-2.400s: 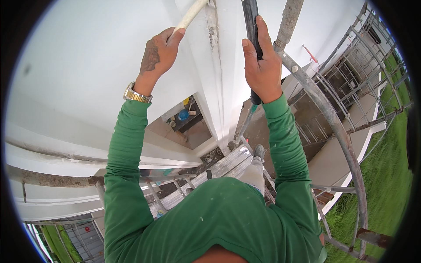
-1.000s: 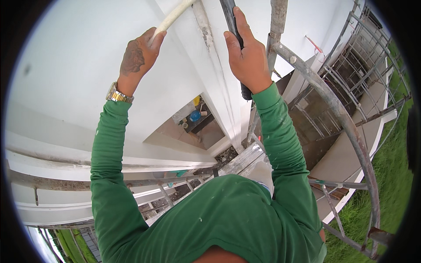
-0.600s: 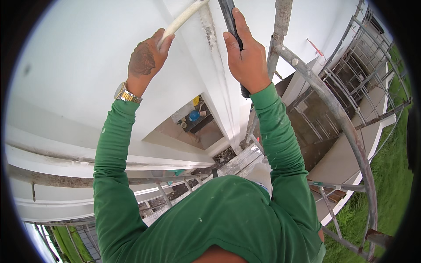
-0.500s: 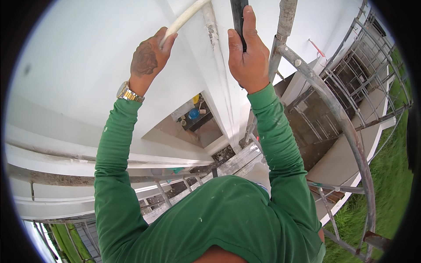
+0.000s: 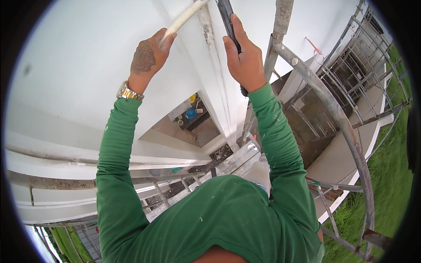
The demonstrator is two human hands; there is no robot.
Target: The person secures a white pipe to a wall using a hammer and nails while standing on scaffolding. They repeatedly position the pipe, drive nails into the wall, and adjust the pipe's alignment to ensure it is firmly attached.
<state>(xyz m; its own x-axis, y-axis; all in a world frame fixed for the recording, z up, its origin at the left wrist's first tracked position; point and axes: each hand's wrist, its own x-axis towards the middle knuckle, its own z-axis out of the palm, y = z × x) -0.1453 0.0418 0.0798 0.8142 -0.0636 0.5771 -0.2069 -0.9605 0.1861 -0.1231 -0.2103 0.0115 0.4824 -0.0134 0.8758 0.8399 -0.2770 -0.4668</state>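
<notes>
My left hand (image 5: 148, 57) is closed round the lower end of a cream-coloured, gently curved rod or tube (image 5: 186, 18), which runs up and right out of view. A black bar-like handle (image 5: 226, 19) lies in the grip of my right hand (image 5: 247, 63), thumb and forefinger stretched along it. It leans up and left past the top edge, and a black end shows below my right wrist. What either piece joins at its upper end is out of view. Behind both hands stands a white wall corner with a rough, chipped strip (image 5: 207, 33).
A grey metal scaffold pipe (image 5: 337, 105) curves close by on my right. Worn planks (image 5: 232, 164) lie below me. Through a wall opening, a blue round container (image 5: 190, 113) shows lower down. More scaffolding (image 5: 359, 83) and green grass (image 5: 386, 184) lie to the right.
My right hand has shifted slightly left and down, and the black handle now tilts further left at its top. My left hand keeps its hold on the cream tube, almost still.
</notes>
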